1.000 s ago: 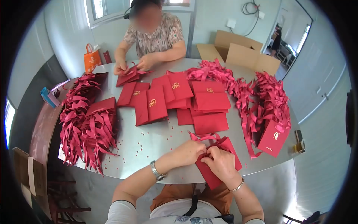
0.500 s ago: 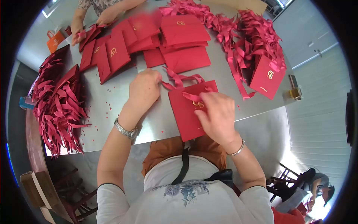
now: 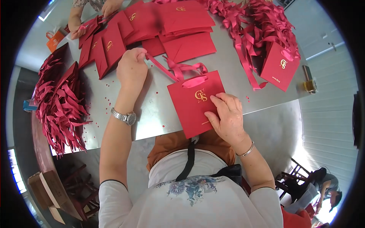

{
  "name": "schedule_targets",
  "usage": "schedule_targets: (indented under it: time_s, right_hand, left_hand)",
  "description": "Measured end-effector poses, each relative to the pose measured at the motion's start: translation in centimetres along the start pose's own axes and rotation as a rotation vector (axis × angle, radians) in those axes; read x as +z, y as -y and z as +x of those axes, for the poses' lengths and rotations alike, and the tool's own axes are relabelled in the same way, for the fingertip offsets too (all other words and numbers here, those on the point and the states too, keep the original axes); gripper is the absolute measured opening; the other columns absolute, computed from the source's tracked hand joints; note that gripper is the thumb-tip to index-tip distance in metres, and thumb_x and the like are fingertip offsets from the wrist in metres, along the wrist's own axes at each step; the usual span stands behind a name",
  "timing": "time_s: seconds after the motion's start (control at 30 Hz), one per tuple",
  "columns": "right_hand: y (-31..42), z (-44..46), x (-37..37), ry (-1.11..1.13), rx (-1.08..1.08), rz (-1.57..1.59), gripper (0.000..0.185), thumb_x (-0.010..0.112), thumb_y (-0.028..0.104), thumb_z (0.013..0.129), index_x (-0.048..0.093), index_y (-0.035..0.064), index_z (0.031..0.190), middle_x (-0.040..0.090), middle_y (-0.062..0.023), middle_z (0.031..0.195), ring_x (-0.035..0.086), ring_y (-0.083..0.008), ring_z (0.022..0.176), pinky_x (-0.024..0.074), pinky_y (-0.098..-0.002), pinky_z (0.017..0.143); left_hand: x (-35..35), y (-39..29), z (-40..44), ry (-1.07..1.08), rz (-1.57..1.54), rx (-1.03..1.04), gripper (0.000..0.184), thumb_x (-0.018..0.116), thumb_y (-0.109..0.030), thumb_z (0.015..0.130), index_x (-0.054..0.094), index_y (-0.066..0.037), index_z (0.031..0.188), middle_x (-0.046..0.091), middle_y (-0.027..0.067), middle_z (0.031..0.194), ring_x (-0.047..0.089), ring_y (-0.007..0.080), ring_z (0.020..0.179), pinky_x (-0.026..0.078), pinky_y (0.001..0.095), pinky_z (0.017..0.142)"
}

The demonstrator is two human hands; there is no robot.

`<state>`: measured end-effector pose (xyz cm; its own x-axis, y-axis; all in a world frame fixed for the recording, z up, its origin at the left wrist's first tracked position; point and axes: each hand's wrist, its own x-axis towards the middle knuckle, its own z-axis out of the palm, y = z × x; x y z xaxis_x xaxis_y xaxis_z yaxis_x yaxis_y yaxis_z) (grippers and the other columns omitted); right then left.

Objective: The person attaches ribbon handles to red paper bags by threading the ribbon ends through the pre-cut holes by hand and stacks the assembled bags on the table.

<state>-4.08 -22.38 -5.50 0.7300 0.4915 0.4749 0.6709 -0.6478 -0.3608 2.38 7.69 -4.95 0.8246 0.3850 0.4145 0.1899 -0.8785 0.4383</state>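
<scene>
A red paper bag with a gold logo lies flat at the table's front edge, its top pointing away from me. A pink ribbon runs from the bag's top up to the left, its end pinched in my left hand. My right hand rests on the bag's right side, thumb and fingers spread on the paper. Another stretch of ribbon loops across the bag's upper front. Beyond my left hand stand overlapping red bags.
Ribboned bags are heaped at the left and right. A co-worker's hands handle a bag at the far left. A small amber object sits at the right edge. Red dots lie scattered on the metal table.
The bag now lies logo up. My left hand has moved away up and left, drawing the ribbon out straight. My right hand has let go of the ribbon and lies lower on the bag.
</scene>
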Motion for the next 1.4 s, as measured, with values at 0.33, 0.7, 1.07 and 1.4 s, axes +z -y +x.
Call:
schedule_targets:
  time_s: [0.33, 0.7, 1.07, 1.4]
  right_hand:
    - [-0.3, -0.5, 0.3, -0.031, -0.037, -0.021, 0.044, 0.075, 0.021, 0.075, 0.065, 0.0025, 0.113, 0.059, -0.0124, 0.114, 0.056, -0.031, 0.105, 0.0435, -0.0414, 0.09]
    - [-0.2, -0.4, -0.3, -0.005, -0.029, 0.009, 0.044, 0.076, 0.022, 0.073, 0.066, 0.0036, 0.112, 0.058, -0.0097, 0.114, 0.056, -0.0278, 0.105, 0.0432, -0.0397, 0.091]
    - [-0.2, -0.4, -0.3, -0.021, -0.033, 0.029, 0.047, 0.078, 0.019, 0.069, 0.066, 0.0041, 0.112, 0.059, -0.0107, 0.114, 0.056, -0.0297, 0.106, 0.0437, -0.0401, 0.091]
    - [-0.8, -1.5, 1.4, -0.321, -0.026, 0.069, 0.066, 0.078, 0.027, 0.07, 0.055, -0.0017, 0.124, 0.048, -0.0221, 0.135, 0.051, -0.0368, 0.121, 0.0413, -0.046, 0.1]
  left_hand:
    - [-2.7, -4.2, -1.3, -0.012, -0.344, 0.464, 0.025, 0.067, -0.006, 0.079, 0.067, -0.007, 0.104, 0.065, 0.0115, 0.101, 0.06, 0.0309, 0.097, 0.049, 0.0391, 0.083]
    - [1.7, -7.3, -1.2, 0.209, -0.184, 0.464, 0.001, 0.069, -0.011, 0.078, 0.069, -0.011, 0.078, 0.065, 0.0028, 0.085, 0.06, 0.0265, 0.082, 0.05, 0.0394, 0.072]
    - [2.6, -5.2, -0.1, 0.195, -0.516, 0.444, 0.019, 0.07, -0.013, 0.079, 0.069, -0.009, 0.098, 0.065, 0.0123, 0.094, 0.059, 0.0341, 0.092, 0.047, 0.042, 0.083]
    - [-5.9, -6.5, -9.0, 0.623, -0.732, -0.238, 0.028, 0.065, -0.021, 0.093, 0.062, 0.005, 0.104, 0.065, 0.0034, 0.088, 0.059, 0.0104, 0.081, 0.048, 0.0263, 0.074]
